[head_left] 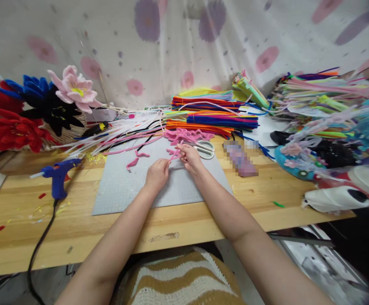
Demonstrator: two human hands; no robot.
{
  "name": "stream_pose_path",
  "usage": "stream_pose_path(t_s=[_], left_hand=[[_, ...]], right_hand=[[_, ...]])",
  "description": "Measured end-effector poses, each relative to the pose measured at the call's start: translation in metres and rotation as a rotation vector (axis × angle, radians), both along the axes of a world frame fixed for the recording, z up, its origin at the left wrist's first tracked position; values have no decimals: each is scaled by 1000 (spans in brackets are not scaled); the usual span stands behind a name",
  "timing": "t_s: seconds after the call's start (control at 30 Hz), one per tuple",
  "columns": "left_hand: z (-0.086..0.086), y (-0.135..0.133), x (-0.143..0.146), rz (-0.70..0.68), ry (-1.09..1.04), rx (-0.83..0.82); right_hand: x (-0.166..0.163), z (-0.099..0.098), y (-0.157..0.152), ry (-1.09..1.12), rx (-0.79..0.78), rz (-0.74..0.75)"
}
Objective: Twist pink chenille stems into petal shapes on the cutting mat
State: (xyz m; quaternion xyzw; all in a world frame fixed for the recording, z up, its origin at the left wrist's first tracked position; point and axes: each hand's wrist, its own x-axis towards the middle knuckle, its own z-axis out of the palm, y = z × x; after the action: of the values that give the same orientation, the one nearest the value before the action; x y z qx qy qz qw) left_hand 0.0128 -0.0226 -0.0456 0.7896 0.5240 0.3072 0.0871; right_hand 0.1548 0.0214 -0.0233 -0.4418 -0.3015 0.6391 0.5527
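Note:
Above the grey cutting mat (124, 186), both hands meet on a pink pipe cleaner (174, 156). My left hand (157, 173) is closed on its lower end. My right hand (188, 157) pinches the upper part, just up and to the right. Behind the fingers lies a heap of bent pink pipe cleaners (187, 135). White-handled scissors (206, 149) rest right beside my right hand, their blades partly hidden. A few twisted pink pieces (132, 163) lie on the mat to the left of my hands.
A blue glue gun (59, 178) stands at the left, its cord running off the front edge. Fuzzy flowers (76, 90) fill the back left. Bundles of coloured pipe cleaners (203, 123) line the back. A white roll (335, 199) lies at the right edge.

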Motion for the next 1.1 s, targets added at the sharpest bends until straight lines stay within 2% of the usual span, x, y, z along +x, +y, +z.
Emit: stream_pose_path(t_s=[0.13, 0.23, 0.3, 0.43, 0.5, 0.63, 0.77, 0.9, 1.1], left_hand=[[-1, -1, -11, 7, -64, -51], [2, -1, -17, 4, -76, -91], [4, -2, -19, 32, -120, -94], [9, -1, -20, 194, -203, -116], [11, -1, -19, 227, -189, -130], [11, 1, -18, 182, -133, -60], [9, 3, -18, 126, -169, -82], [9, 3, -17, 103, -187, -81], [9, 2, -15, 63, -188, -119]], right_hand=[[6, -2, 0, -87, -15, 250], [6, -2, -3, -125, 32, 306], [5, -1, -5, -91, 72, 291], [-1, -5, -9, 49, 122, 218], [-5, -10, -11, 24, 152, 197], [-12, -16, -14, -155, 209, 214], [-16, -19, -14, -127, 222, 221], [-18, -23, -12, -132, 168, 256], [-22, -26, -9, -113, 111, 83]])
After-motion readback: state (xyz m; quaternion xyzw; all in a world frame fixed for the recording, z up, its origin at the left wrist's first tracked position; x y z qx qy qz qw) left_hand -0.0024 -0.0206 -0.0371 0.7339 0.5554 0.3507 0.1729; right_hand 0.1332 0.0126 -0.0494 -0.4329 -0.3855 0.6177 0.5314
